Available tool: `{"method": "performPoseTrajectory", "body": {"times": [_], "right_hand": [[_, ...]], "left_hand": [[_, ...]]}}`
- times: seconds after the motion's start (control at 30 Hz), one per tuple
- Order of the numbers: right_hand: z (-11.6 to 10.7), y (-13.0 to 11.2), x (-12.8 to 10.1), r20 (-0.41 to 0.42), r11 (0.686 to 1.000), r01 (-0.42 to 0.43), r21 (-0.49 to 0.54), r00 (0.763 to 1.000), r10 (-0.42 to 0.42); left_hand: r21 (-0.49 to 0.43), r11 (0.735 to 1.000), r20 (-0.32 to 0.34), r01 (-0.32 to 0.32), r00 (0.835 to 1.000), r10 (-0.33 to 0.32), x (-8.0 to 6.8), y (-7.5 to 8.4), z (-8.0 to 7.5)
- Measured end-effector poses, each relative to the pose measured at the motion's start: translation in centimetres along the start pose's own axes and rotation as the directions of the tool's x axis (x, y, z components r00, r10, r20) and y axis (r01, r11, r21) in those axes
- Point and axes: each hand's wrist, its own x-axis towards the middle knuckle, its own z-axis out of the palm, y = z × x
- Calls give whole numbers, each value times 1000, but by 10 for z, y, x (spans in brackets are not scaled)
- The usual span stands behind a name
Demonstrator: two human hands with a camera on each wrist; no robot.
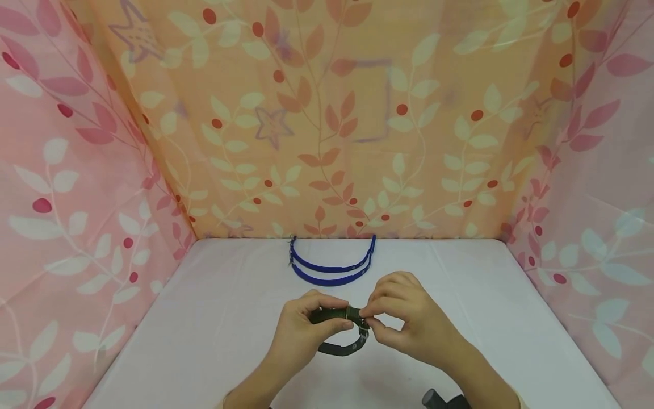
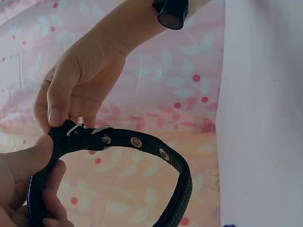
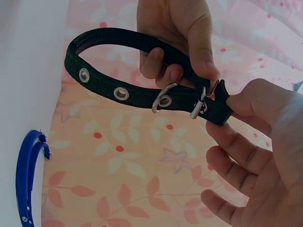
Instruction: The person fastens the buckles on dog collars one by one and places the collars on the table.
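Observation:
A dark green pet collar [image 1: 343, 349] is held up in a loop above the table, its strap end threaded through the metal buckle [image 3: 199, 103]. My left hand [image 1: 301, 324] grips the collar beside the buckle, thumb and fingers on either side of the strap. The strap's end is pinched between thumb and forefinger of my right hand [image 1: 414, 312], whose other fingers stay off it. Metal eyelets [image 3: 121, 93] line the strap, and a D-ring [image 3: 163, 98] sits close to the buckle.
Two curved blue straps [image 1: 332, 282] with metal bits at one end lie at the table's back edge. Patterned cloth [image 1: 317, 113] walls the white table [image 1: 214, 318] at back and sides. A black wrist device [image 1: 434, 399] shows by my right forearm.

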Motion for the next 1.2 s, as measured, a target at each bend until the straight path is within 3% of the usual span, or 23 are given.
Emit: {"method": "performPoseTrajectory", "body": {"times": [0.37, 0.63, 0.8, 0.9, 1.0, 1.1, 1.2], "right_hand": [[-5, -2, 2, 43, 996, 25, -90, 999, -21], [-3, -2, 0, 68, 994, 28, -109, 998, -20], [-6, -2, -2, 61, 995, -21, -102, 998, 27], [-10, -2, -3, 54, 991, -109, -84, 992, 113], [-15, -1, -4, 70, 976, -214, -49, 974, 217], [-19, 1, -5, 118, 954, -300, -8, 947, 299], [-20, 3, -5, 164, 939, -340, 48, 930, 328]], "left_hand": [[42, 999, 8, -28, 1000, 28, -1, -1, 0], [88, 995, 57, -39, 998, 34, 0, -1, 0], [90, 995, 83, -47, 996, 39, 1, 1, -3], [25, 998, 64, -62, 996, 61, 2, 1, -6], [-100, 987, 20, -126, 991, 129, 2, 1, -10], [-236, 947, -25, -216, 976, 216, 3, 1, -14], [-312, 910, -68, -273, 962, 265, 3, 1, -17]]}}
